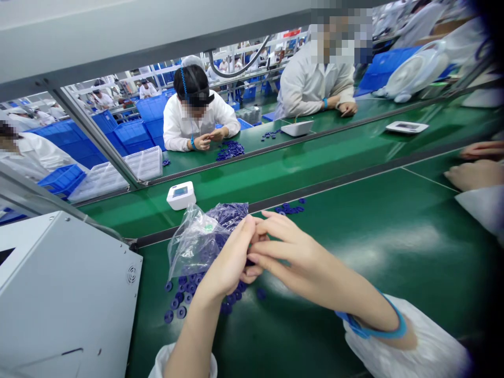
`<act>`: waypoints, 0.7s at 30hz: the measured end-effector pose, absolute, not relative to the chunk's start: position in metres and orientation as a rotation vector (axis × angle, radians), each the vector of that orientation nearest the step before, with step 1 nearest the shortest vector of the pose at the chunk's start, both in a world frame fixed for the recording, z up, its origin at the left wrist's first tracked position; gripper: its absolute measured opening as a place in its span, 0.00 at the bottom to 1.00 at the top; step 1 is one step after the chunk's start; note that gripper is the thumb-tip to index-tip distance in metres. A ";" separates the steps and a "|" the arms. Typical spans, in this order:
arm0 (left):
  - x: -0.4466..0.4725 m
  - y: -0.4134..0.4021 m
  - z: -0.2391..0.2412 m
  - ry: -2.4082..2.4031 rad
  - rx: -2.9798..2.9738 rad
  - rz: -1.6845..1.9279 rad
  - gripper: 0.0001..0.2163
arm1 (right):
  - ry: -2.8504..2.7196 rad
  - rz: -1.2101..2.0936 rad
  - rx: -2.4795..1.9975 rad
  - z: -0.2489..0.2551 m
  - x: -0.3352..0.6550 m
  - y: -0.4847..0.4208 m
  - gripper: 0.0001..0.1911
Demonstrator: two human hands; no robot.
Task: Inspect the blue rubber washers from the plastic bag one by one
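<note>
My left hand and my right hand meet above the green table. The left fingers are curled closed. Against them press the bent fingers of my right hand, and a small dark patch shows between the two; what they hold is mostly hidden. Under and left of my left hand lie many small dark blue rings, loose on the table. A clear plastic bag with more blue rings inside lies just behind them. A blue wristband circles my right wrist.
A grey metal box stands at the left. Behind the bag is a white device with a small screen. More blue rings lie near the belt. A co-worker's hands rest at the right; two people sit opposite.
</note>
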State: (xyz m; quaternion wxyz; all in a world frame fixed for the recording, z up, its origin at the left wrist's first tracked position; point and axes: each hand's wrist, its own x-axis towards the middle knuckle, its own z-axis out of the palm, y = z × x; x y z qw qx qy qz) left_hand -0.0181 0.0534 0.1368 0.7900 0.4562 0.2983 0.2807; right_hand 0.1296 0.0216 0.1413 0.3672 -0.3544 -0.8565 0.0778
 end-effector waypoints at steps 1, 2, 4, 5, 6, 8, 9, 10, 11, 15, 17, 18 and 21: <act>-0.019 0.054 0.139 0.633 1.008 0.610 0.16 | -2.104 0.175 -0.920 0.142 0.130 0.022 0.10; -0.021 0.054 0.141 0.623 1.038 0.611 0.15 | -1.979 0.153 -0.939 0.143 0.131 0.022 0.09; -0.025 0.055 0.144 0.588 1.096 0.599 0.15 | -1.732 0.168 -1.000 0.144 0.132 0.022 0.07; -0.026 0.055 0.145 0.556 1.117 0.581 0.15 | -1.642 0.213 -1.031 0.145 0.133 0.022 0.06; -0.028 0.055 0.145 0.510 1.128 0.557 0.16 | -1.584 0.277 -1.051 0.146 0.134 0.021 0.06; -0.031 0.055 0.144 0.410 1.124 0.503 0.16 | -1.555 0.433 -1.060 0.147 0.135 0.020 0.07; -0.032 0.055 0.143 0.368 1.115 0.483 0.16 | -1.557 0.502 -1.051 0.148 0.136 0.018 0.07; -0.033 0.055 0.141 0.336 1.110 0.467 0.16 | -1.561 0.554 -1.035 0.149 0.136 0.017 0.08; -0.034 0.054 0.140 0.314 1.113 0.455 0.15 | -1.573 0.595 -1.019 0.150 0.137 0.015 0.08; -0.038 0.055 0.137 0.203 1.185 0.391 0.18 | -1.663 0.723 -0.958 0.156 0.139 0.007 0.11; -0.040 0.057 0.136 0.129 1.206 0.335 0.21 | -1.704 0.781 -0.923 0.160 0.140 0.004 0.11; -0.041 0.057 0.136 0.105 1.212 0.308 0.22 | -1.723 0.796 -0.905 0.161 0.140 0.002 0.11; -0.042 0.059 0.135 0.110 1.215 0.262 0.22 | -1.775 0.792 -0.867 0.163 0.140 0.000 0.09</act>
